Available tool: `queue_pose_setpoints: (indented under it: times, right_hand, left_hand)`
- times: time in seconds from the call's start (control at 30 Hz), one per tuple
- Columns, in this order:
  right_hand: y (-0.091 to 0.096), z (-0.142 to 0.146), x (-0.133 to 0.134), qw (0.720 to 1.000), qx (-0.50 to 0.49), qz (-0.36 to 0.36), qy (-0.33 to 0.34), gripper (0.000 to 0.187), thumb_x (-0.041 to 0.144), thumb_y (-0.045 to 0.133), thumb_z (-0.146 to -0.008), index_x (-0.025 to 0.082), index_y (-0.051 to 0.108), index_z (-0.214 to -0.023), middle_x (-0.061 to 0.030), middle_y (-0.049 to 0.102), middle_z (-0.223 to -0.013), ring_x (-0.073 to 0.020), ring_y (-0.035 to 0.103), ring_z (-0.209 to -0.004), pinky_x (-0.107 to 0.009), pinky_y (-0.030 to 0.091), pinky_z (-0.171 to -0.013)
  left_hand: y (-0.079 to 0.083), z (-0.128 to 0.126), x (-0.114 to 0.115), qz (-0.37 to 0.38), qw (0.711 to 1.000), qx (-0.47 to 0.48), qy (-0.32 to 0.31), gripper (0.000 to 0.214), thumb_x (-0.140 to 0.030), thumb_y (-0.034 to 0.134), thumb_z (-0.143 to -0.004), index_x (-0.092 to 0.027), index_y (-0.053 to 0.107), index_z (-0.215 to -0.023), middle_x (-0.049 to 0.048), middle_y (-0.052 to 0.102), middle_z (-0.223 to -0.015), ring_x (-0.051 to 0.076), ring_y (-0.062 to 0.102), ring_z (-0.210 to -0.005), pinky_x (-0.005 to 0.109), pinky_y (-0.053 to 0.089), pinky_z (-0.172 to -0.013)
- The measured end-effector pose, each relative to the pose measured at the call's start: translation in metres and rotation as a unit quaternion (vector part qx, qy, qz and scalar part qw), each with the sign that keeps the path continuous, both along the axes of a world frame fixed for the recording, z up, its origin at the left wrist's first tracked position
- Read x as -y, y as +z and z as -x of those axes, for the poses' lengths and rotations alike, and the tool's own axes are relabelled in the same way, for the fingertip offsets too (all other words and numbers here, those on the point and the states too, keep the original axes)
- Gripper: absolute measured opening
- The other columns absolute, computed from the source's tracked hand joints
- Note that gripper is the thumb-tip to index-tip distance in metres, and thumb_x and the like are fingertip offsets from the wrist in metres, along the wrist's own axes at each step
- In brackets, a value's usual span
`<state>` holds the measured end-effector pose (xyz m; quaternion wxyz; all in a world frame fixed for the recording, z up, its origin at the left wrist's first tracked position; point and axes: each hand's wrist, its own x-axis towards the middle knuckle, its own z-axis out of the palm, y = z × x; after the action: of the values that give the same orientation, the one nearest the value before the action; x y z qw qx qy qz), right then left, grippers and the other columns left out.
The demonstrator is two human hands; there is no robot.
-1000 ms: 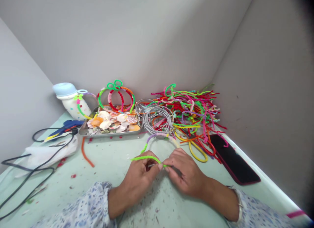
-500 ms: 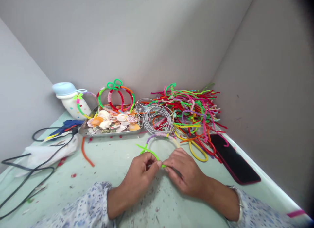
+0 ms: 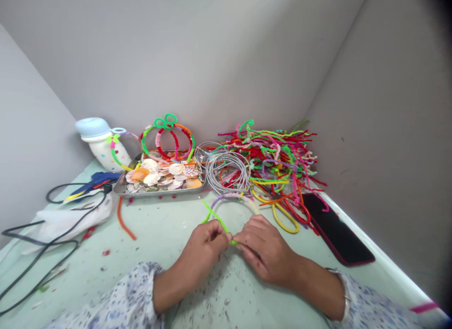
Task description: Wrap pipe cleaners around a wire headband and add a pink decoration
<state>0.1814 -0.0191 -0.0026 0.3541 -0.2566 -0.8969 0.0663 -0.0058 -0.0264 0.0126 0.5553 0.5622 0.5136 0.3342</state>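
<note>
The left hand (image 3: 203,246) has a tight grip on a green fuzzy stick (image 3: 219,217), pinching it between thumb and finger. The right hand (image 3: 266,249) is closed too, and its fingertips pinch the low end of the same stick. The two hands almost touch, just above the middle of the near part of the pale green desk (image 3: 155,230). The other end of the stick pokes up past the left hand, away from the person. Just behind the hands is a fuzzy hoop (image 3: 231,195), purple, pink and pale yellow, and both its sides go down behind the fingers. Past the hoop is a round coil of gray wire (image 3: 213,178). To the right of the coil is a big messy pile of fuzzy sticks (image 3: 278,154) in lots of colors. A black phone (image 3: 339,234) lies flat near the desk's right edge. To the left of the coil, a metal tray (image 3: 162,193) is full of shells (image 3: 151,179). A white bottle (image 3: 109,154) with a blue lid leans by the tray. An orange strip (image 3: 125,220) lies in front of the tray.
</note>
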Motion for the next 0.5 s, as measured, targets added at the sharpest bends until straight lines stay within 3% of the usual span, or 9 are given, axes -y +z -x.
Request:
queue_pose_setpoints:
  times: [0.3, 0.5]
  right_hand:
    - [-0.0015, -0.0003, -0.0015, 1.0, 0.003, -0.003, 0.007, 0.016, 0.012, 0.046, -0.088, 0.016, 0.058, -0.099, -0.0048, 0.061, -0.076, -0.0187, 0.051, -0.071, -0.036, 0.037, -0.069]
    - [-0.0005, -0.0003, -0.0028, 0.998, -0.047, 0.03, -0.026, 0.014, 0.014, 0.046, -0.089, 0.018, 0.058, -0.096, -0.0039, 0.06, -0.074, -0.0184, 0.049, -0.07, -0.036, 0.037, -0.068]
  left_hand:
    - [-0.0003, -0.001, -0.0032, 0.033, 0.999, 0.01, 0.003, 0.021, -0.03, 0.059, -0.075, -0.018, 0.05, -0.06, -0.0069, 0.043, -0.047, 0.009, 0.037, -0.042, 0.022, 0.028, -0.044]
    - [0.0058, -0.0013, 0.002, -0.058, 0.998, -0.013, 0.004, 0.025, -0.036, 0.056, -0.085, -0.017, 0.054, -0.07, -0.0047, 0.048, -0.057, 0.01, 0.043, -0.052, 0.022, 0.033, -0.05]
